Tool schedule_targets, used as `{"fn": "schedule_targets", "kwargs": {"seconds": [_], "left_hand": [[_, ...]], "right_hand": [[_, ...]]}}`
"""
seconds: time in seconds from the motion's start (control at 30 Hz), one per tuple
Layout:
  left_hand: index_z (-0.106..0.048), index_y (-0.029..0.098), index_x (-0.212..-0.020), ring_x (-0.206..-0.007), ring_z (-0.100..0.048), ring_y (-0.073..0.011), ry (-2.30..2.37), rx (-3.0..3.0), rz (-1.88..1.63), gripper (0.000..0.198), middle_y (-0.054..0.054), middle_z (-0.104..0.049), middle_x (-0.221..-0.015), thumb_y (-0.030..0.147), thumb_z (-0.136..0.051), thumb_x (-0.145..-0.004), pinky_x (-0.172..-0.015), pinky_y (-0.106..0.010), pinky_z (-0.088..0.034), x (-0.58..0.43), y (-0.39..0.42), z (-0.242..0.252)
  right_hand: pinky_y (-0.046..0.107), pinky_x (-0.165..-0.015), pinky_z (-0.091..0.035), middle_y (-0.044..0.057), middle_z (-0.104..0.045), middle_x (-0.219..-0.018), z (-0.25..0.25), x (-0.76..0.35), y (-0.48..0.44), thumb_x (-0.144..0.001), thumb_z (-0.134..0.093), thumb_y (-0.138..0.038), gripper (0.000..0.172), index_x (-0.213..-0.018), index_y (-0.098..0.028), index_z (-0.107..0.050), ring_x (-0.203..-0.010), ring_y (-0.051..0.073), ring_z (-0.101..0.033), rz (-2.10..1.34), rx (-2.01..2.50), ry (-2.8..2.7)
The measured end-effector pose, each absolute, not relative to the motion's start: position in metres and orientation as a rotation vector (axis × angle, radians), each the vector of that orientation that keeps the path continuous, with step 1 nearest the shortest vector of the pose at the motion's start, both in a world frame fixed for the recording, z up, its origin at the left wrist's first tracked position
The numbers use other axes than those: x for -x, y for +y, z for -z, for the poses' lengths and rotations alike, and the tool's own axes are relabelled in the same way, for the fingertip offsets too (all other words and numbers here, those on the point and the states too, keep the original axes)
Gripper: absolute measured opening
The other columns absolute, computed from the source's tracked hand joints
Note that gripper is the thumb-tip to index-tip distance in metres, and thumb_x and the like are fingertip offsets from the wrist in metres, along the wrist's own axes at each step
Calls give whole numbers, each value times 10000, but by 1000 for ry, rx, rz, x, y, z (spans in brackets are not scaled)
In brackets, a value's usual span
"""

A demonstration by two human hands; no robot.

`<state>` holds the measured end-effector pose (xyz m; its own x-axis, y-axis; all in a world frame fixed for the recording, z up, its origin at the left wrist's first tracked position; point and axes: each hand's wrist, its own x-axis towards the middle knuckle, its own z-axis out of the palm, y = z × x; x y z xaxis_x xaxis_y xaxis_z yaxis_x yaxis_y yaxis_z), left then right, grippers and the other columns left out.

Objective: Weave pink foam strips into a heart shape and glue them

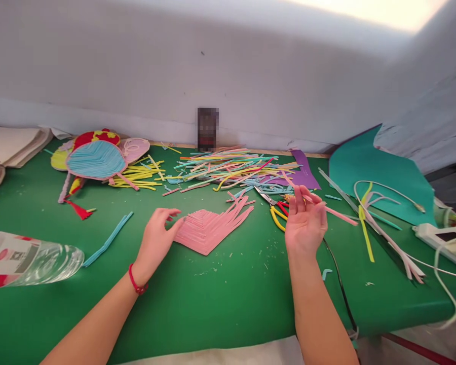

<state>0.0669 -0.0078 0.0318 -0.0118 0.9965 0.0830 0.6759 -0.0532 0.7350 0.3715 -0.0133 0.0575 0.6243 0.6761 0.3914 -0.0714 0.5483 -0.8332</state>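
So both forearms reach in from the bottom of the view. The left hand (160, 242), red bracelet (137, 284) on the wrist, is palm-down-ish with the fingers curved, and its grip is loose, with a gap between thumb and fingers. The right hand (306, 223) is raised, palm turned toward the camera, fingers curled around a pink strip (342, 217) that pokes out on both sides. The counter (220, 309) is green and dotted with little scraps, backed by a pale wall (137, 61). A messy heap of colored strips (231, 170) sits toward the back, scissors (276, 212) are beside the right hand, a few fans (96, 159) are at back left, and there's a clear bottle (38, 261) on its side at far left. The pink panel (205, 230), strips laid in a V, lies flat between the hands: its left edge is right at the left thumb, loose ends fanning out toward the heap, well apart from the right grip.
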Motion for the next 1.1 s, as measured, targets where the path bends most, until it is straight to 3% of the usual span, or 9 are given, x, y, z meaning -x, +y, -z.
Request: {"fn": "schedule_targets", "kwargs": {"seconds": [0.1, 0.27, 0.43, 0.63, 0.73, 0.87, 0.97, 1.1], "left_hand": [[-583, 178, -1146, -1016, -555, -275, 1926, -1870, -747, 463, -102, -549, -1107, 502, -522, -821, -907, -411, -438, -57, -1, -23], [-603, 187, -1118, -1064, -497, -300, 1916, -1987, -552, 431, -110, -524, -1115, 485, -518, -818, -946, -449, -403, -56, 2, -12], [-642, 208, -915, -1061, -495, -269, 1779, -1969, -602, 268, -83, -529, -1095, 424, -531, -802, -972, -424, -383, -59, 1, -10], [-603, 174, -1031, -1053, -509, -301, 1880, -1903, -515, 424, -108, -539, -1103, 477, -584, -735, -930, -447, -399, -71, -1, -12], [-600, 193, -942, -1069, -494, -313, 1851, -1929, -511, 365, -99, -521, -1103, 452, -613, -685, -914, -450, -397, -80, -1, -13], [-504, 210, -854, -849, -558, -216, 1680, -1810, -611, 255, -34, -568, -949, 368, -591, -673, -709, -322, -433, -89, 3, -18], [-441, 225, -861, -635, -518, -145, 1468, -1685, -640, 234, 39, -572, -746, 340, -568, -701, -551, -246, -359, -96, 6, -28], [-436, 221, -856, -638, -515, -129, 1316, -1605, -693, 269, 43, -586, -736, 310, -613, -675, -537, -221, -333, -106, 2, -50]], "right_hand": [[383, -825, -554, 69, -667, -1103, -58, -359, -16, -868, -594, -401, 211, -919, -220, -689, -1061, 220, -642, -335, 975, -914], [370, -788, -585, 53, -664, -1081, -50, -349, -24, -877, -583, -282, 161, -953, -276, -725, -1020, 208, -633, -122, 1078, -1227], [373, -812, -592, 54, -620, -1175, -43, -355, -22, -893, -554, -277, 212, -1032, -309, -711, -1079, 210, -607, -154, 1113, -1348], [391, -898, -542, 59, -636, -1146, -41, -363, -13, -912, -531, -251, 214, -1032, -280, -706, -1088, 200, -600, -112, 1101, -1336], [397, -914, -523, 64, -642, -1135, -40, -367, -10, -919, -525, -250, 210, -1025, -263, -705, -1069, 196, -605, -67, 1113, -1323], [397, -896, -527, 79, -637, -1138, -39, -373, -8, -931, -507, -305, 225, -1026, -242, -701, -1070, 207, -603, -40, 1161, -1285], [423, -924, -507, 88, -630, -1148, -39, -376, -6, -941, -478, -342, 259, -1031, -233, -695, -1080, 219, -599, -27, 1197, -1252], [432, -930, -497, 92, -625, -1144, -40, -380, -4, -945, -465, -352, 267, -1027, -231, -688, -1079, 223, -596, -12, 1196, -1220]]}}
